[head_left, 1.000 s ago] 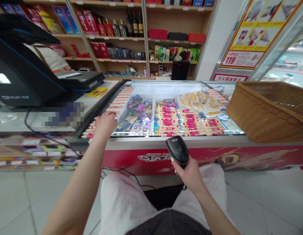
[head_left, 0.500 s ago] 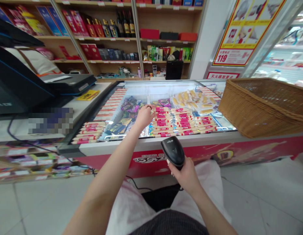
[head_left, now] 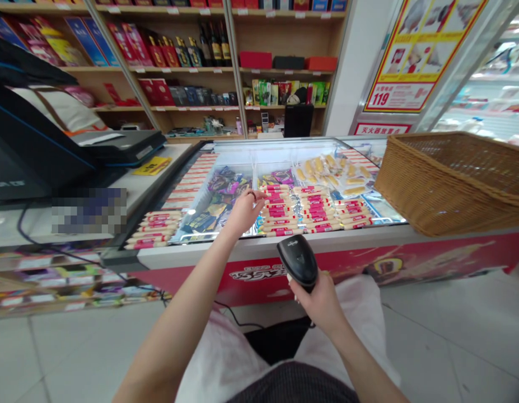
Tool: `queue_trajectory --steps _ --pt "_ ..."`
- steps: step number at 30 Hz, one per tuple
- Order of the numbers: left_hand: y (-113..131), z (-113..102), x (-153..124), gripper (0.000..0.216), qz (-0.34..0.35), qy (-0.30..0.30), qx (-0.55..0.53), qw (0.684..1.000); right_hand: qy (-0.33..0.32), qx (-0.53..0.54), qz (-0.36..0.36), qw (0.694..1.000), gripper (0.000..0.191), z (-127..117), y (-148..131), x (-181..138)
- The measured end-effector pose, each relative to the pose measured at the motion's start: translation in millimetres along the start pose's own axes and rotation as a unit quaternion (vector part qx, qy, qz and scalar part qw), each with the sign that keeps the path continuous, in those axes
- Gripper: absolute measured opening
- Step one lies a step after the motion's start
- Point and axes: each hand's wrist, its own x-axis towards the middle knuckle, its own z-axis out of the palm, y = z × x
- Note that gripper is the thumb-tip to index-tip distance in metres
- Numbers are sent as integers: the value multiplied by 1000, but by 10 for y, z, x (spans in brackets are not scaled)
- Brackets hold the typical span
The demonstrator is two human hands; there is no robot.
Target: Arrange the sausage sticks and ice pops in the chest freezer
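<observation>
My left hand (head_left: 244, 211) is over the glass top of the freezer, at the left edge of a column of wrapped sausages (head_left: 280, 211) with red labels. Its thumb and fingers are apart and nothing shows between them; whether the fingertips touch the sausages I cannot tell. A ring is on one finger. In front of the freezer, my right hand (head_left: 319, 299) is wrapped round the handle of a black barcode scanner (head_left: 298, 258), head pointing away from me. More sausages (head_left: 154, 229) lie in a stack at the glass top's left end.
The chest freezer (head_left: 343, 246) spans the view, with bagged yellow food (head_left: 330, 172) at its far right. A wicker basket (head_left: 448, 184) stands on its right end. At left is a counter with a black scale (head_left: 120, 146) and a dark cable. Stocked shelves (head_left: 181, 70) stand behind.
My left hand has drawn back slightly toward me and down, its thumb now more apart from the fingers. My right hand keeps the scanner in nearly the same place.
</observation>
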Motion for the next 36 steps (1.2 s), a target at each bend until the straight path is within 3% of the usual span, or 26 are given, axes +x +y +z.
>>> queue_trajectory --steps 4,8,12,20,27,33,36 --pt "-17 -127 -379 21 -22 -11 -26 999 -10 -3 2 1000 24 27 -20 20" --pt "-17 -159 -536 23 -57 -4 -33 998 0 -21 -17 1000 23 98 -50 77" --pt "15 -145 -535 22 -63 -23 -41 997 12 -36 -31 999 25 148 -104 152" --pt "42 -177 -551 21 -60 -12 -46 997 -38 -32 -3 999 27 150 -225 202" --pt "20 -178 -562 21 -42 -6 -33 999 -22 -45 -6 999 24 155 -215 181" --pt "-14 -124 -553 26 11 -28 3 1000 -8 -40 -7 999 23 141 -215 127" --pt "-45 -210 -554 27 38 -32 36 998 -15 -29 -8 999 24 136 -194 94"
